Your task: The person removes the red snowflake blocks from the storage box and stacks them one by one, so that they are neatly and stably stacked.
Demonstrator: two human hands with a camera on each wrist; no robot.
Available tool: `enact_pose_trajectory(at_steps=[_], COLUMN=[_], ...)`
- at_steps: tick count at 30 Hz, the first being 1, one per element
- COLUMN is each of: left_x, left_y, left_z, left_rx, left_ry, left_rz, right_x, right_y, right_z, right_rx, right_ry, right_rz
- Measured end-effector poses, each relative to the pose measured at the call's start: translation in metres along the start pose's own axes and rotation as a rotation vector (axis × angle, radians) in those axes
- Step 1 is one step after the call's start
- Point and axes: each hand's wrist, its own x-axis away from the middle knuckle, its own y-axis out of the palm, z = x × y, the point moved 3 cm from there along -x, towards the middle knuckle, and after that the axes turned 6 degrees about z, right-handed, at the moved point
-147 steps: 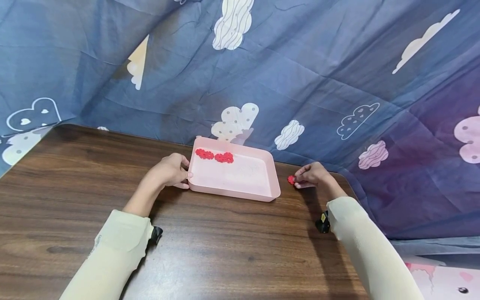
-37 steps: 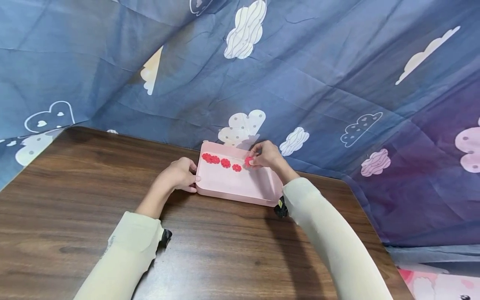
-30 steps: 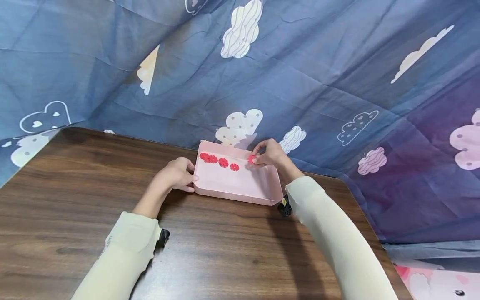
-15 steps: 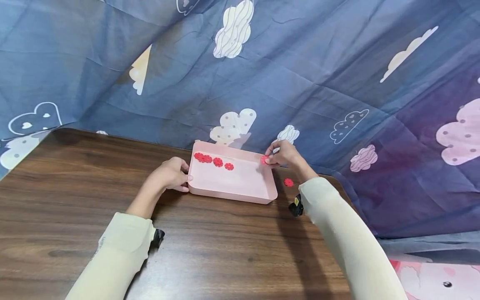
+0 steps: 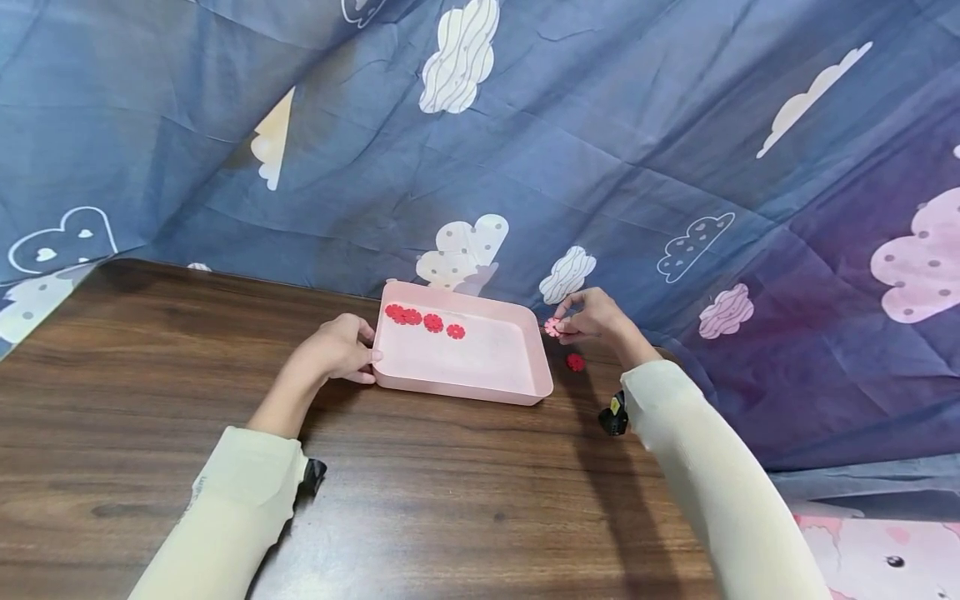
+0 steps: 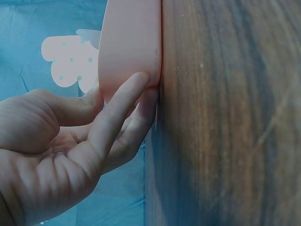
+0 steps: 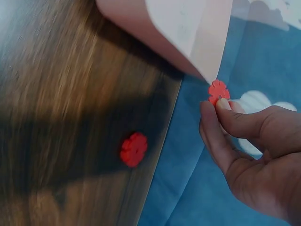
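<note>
My left hand (image 5: 337,348) holds the near-left corner of a shallow pink tray (image 5: 465,388), thumb at the rim and fingers against the outer wall (image 6: 129,52). Inside, along the back left, lie several red flower-shaped plastic discs (image 5: 455,332), some overlapping. My right hand (image 5: 596,318) pinches another red notched disc (image 7: 218,90) between thumb and fingers, just outside the tray's right end. Below that hand, a further red disc (image 7: 134,149) lies on the table, apart from the tray; it looks thicker than a single disc, but I cannot tell whether it is stacked.
The brown wooden table (image 5: 420,483) ends at the back against a blue cloth curtain (image 5: 360,175) printed with clouds. Close behind the tray hangs this cloth. A pink printed item (image 5: 877,554) shows at the lower right, beyond the table edge.
Earlier, my right hand was over the tray's back right with a red disc; it has moved right, past the tray wall, still pinching it. A lone disc has joined the tray since the first frame.
</note>
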Motion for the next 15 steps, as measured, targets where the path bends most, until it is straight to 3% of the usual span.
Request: enact_pose_trajectory(at_steps=[15], left_x=[0.000], left_y=[0.001], left_z=[0.000], left_rx=[0.008], left_ry=[-0.008], left_rz=[0.000], right_x=[0.001], right_y=[-0.022], right_z=[0.060], right_rx=[-0.139], right_ry=[0.123], right_rz=[-0.050])
